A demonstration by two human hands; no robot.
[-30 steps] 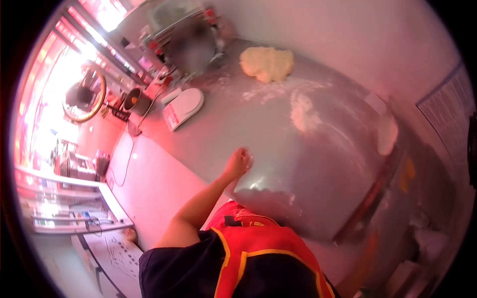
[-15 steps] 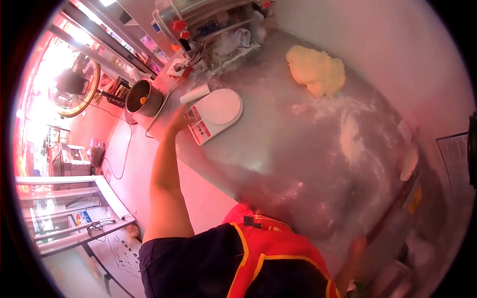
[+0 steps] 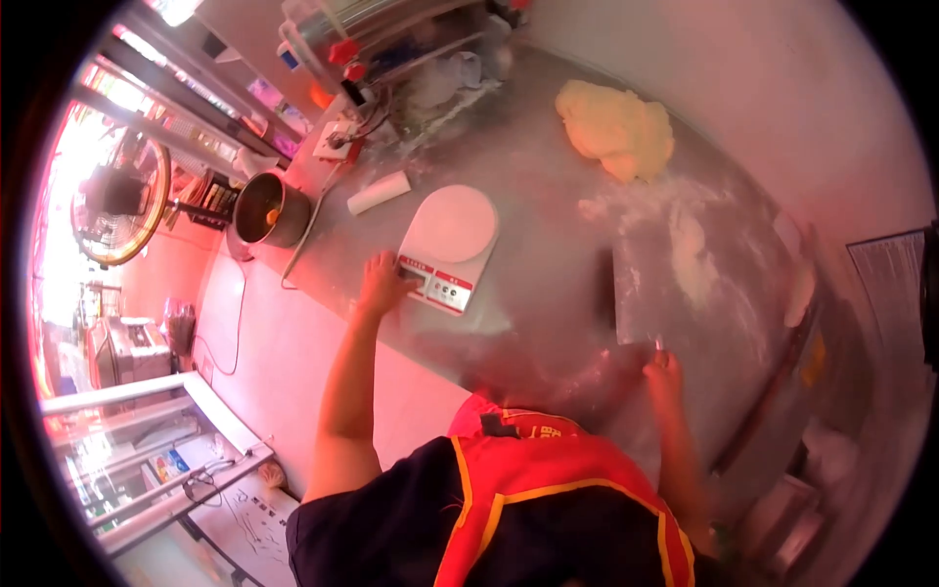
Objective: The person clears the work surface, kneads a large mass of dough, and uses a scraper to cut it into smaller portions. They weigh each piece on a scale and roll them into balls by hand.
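A white kitchen scale (image 3: pixel 452 235) with a round plate lies on the grey worktop (image 3: pixel 548 254). My left hand (image 3: pixel 386 284) touches the left side of its button panel, fingers apart. My right hand (image 3: pixel 664 370) is closed around the handle of a wide flat blade (image 3: pixel 650 284), which is held above the worktop near its front edge. The blade blends in colour with the surface, so its far outline is hard to make out. A large lump of yellow dough (image 3: pixel 614 129) rests at the back of the worktop, with scattered flour (image 3: pixel 690 254) in front of it.
A white roll (image 3: pixel 379 193) lies left of the scale. Beyond it are a metal pot (image 3: pixel 272 210), a socket box (image 3: pixel 337 140) with cables and a machine (image 3: pixel 391 39) with red knobs. A fan (image 3: pixel 122 201) stands far left; a glass-topped cabinet (image 3: pixel 156 460) is at lower left.
The scale has turned and shifted right and nearer with my left hand at it. My right hand has come up from the lower edge, now with the flat blade in it.
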